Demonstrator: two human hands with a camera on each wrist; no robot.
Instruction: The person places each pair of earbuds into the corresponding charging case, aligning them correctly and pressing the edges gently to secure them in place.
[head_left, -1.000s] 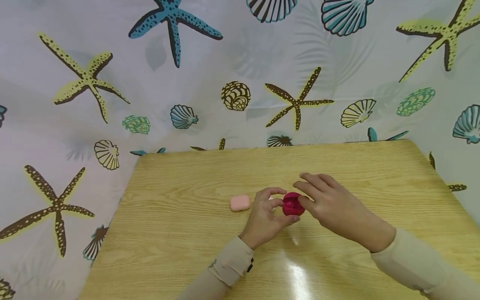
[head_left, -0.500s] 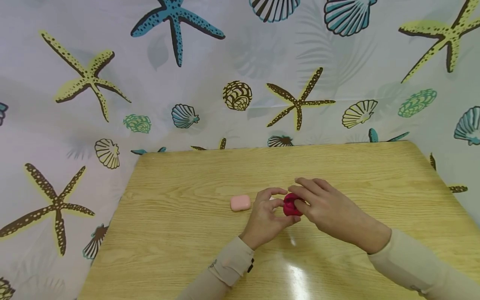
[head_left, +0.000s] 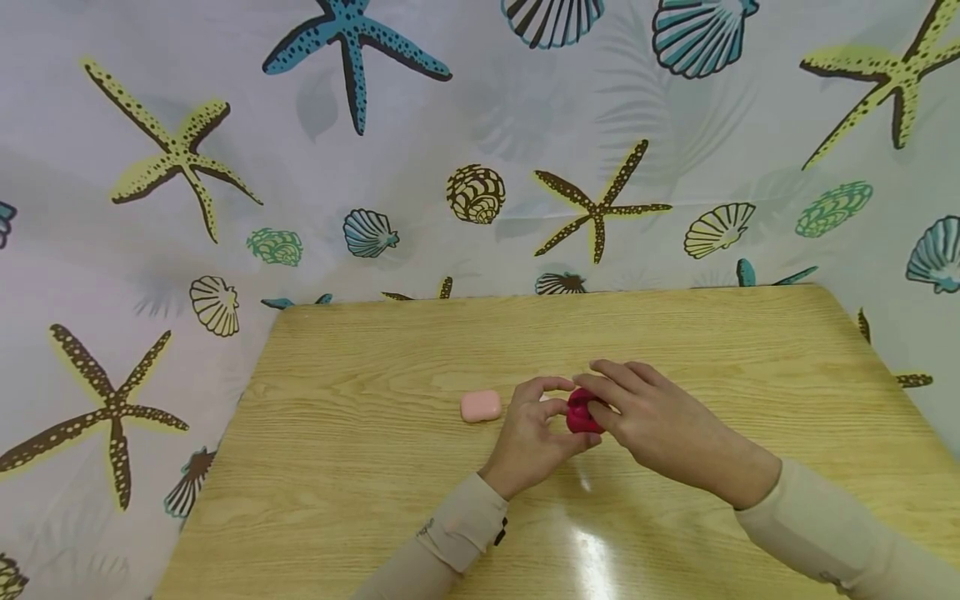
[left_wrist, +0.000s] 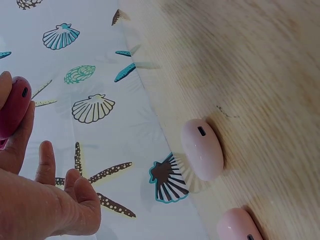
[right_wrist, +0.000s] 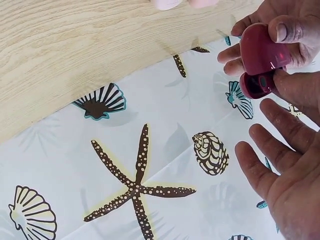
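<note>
The small glossy crimson plastic clamshell case (head_left: 581, 412) sat just above the middle of the pale wood-grain table (head_left: 360, 500), held between both hands. In the right wrist view its lid stood partly lifted from the base, a dark gap showing at the seam. The left hand (head_left: 534, 437) had its fingers and thumb curled round the case from the nine o'clock side. The right hand (head_left: 660, 425) came in from three o'clock, its thumb and forefinger pinching the lid while the other fingers stayed spread and loose.

At about nine o'clock from the case, a little apart from the left hand, lay a pale pink rounded plastic case (head_left: 480, 407) flat on the table. The left wrist view showed a second one like it nearby, partly cut off by the frame edge. Behind the table hung a white curtain printed with starfish and shells (head_left: 480, 125).

To my eye the grip looked thin: the shell was slick, and only fingertips held it. If the lid were pressed off-centre, the case might squirt out and skid toward the pink one. Anything inside, which I could not see, might drop out through the open seam. A fingertip could also get nipped if the lid snapped shut.
</note>
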